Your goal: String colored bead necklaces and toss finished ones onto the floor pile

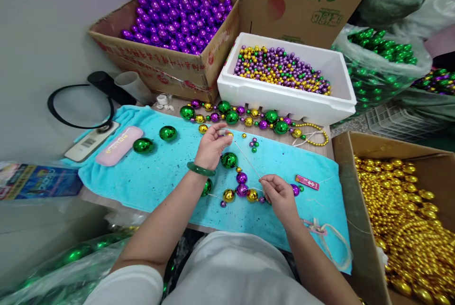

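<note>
My left hand [210,146] is closed in a pinch, with a small gold bead at its fingertips. A taut pale string [247,156] runs from there down to my right hand [279,196], whose thumb and fingers are pinched on it. Below the string lie strung beads: a large green bead [229,160], purple beads [241,178] and gold beads [229,195]. Part of another green bead [206,187] is hidden by my left wrist. Loose small beads [253,143] sit above, on the blue towel [284,155]. A pink lighter-like object [307,182] lies right of my right hand.
Behind the towel lie a finished-looking bead strand [232,116] and a white foam box [284,94] of small beads. Cardboard boxes hold purple beads [177,20] and gold beads [408,234]. Left are two green beads [168,133], a pink case [120,145] and a phone [91,142].
</note>
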Tool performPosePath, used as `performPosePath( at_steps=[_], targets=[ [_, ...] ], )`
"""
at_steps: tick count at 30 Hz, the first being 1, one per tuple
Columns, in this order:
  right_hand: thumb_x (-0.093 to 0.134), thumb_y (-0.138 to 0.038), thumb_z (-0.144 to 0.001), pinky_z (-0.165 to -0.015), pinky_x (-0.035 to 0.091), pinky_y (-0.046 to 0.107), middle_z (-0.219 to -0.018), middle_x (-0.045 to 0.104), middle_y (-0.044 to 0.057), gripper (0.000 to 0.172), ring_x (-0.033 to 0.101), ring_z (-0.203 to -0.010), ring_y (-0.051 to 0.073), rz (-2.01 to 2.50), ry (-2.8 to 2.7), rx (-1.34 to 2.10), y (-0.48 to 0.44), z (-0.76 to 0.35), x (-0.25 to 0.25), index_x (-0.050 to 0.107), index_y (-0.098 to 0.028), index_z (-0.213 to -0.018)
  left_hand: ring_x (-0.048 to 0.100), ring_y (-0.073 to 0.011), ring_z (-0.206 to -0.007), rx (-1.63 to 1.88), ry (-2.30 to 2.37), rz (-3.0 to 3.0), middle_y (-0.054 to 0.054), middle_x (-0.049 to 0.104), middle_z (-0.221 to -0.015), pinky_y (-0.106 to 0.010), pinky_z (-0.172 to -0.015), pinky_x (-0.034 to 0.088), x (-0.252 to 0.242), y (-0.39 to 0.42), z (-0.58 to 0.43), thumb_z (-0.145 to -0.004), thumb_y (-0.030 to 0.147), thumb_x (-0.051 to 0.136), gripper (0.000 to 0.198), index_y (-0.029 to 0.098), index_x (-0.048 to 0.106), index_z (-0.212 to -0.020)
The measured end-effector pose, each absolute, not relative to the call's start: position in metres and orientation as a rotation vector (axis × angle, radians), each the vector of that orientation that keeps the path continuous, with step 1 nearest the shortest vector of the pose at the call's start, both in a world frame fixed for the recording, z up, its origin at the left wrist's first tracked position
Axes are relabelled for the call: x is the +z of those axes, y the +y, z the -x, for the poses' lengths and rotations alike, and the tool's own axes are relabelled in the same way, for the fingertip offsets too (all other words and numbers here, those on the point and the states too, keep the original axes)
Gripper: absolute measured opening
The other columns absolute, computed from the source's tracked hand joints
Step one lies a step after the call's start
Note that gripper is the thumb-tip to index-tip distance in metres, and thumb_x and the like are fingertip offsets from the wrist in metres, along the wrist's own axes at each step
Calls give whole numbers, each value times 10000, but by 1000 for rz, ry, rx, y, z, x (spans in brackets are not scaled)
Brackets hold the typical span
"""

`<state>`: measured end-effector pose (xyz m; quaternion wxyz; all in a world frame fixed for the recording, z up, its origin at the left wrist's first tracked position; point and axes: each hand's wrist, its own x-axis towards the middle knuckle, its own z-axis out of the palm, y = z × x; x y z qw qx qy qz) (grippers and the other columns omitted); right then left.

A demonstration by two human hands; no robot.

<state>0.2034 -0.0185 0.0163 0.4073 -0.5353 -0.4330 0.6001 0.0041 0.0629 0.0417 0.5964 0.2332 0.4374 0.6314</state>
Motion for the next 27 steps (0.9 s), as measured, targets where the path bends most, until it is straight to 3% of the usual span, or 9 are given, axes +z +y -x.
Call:
performPosePath(
  at_steps=[4,7,10,12,15,18,21,24,27],
  targets=[
    [667,-446,-752,-417,293,212,-498,443,-57,285,374,-438,75,1316,-1081,1521,-17,-201,11,607,-170,-795,597,-109,-757,1347,1023,-729,19,624,-854,-247,-695,477,43,47,-14,-615,197,756,533,216,528,-1096],
    [669,-439,-757,-420,316,213,-523,469,-47,277,401,-453,82,1308,-1058,1523,-15,-200,10,619,-175,-825,606,-179,-877,1239,1257,-1032,-47,632,-955,-326,-772,492,44,47,10,-729,325,676,310,190,601,-997],
    [689,-443,-739,-428,334,218,-540,489,-36,286,416,-468,87,1309,-1041,1503,-13,-203,11,624,-178,-824,543,-263,-1082,1215,1869,-1430,-101,609,-1067,-410,-940,439,43,59,67,-791,324,619,207,184,642,-941],
    [703,-448,-725,-429,336,219,-539,492,-36,296,415,-467,86,1308,-1036,1507,-13,-204,11,623,-179,-818,467,-330,-1202,988,2286,-1545,-153,567,-1152,-491,-1054,333,38,68,109,-808,289,598,247,168,627,-1022],
    [710,-460,-711,-420,323,214,-528,479,-41,310,402,-455,81,1307,-1037,1546,-12,-202,12,618,-180,-807,464,-404,-1209,573,2508,-1443,-232,476,-1261,-545,-1041,328,24,80,151,-766,282,646,443,118,542,-1164],
    [710,-481,-694,-412,314,212,-516,465,-46,330,387,-444,79,1301,-1051,1580,-13,-195,16,611,-181,-788,499,-387,-1180,494,2461,-1294,-228,472,-1263,-519,-1003,380,6,85,161,-704,282,701,589,114,457,-1213],
    [701,-491,-685,-410,309,217,-500,453,-49,335,371,-433,78,1284,-1089,1591,-14,-189,20,606,-180,-766,528,-320,-1148,828,2291,-1152,-164,521,-1210,-468,-982,418,-3,80,149,-621,286,751,662,155,427,-1183],
    [694,-486,-682,-417,313,220,-497,452,-45,329,377,-439,81,1282,-1120,1580,-15,-188,24,610,-176,-751,596,-255,-1029,1231,1717,-878,-89,568,-1156,-415,-872,494,0,64,127,-607,322,728,603,221,457,-1136],
    [700,-479,-670,-421,308,217,-489,444,-44,324,376,-444,82,1302,-1128,1561,-14,-191,27,615,-173,-737,634,-246,-967,1282,1115,-628,-67,626,-1081,-375,-808,514,9,44,102,-642,346,676,484,232,532,-1091]
  ],
)
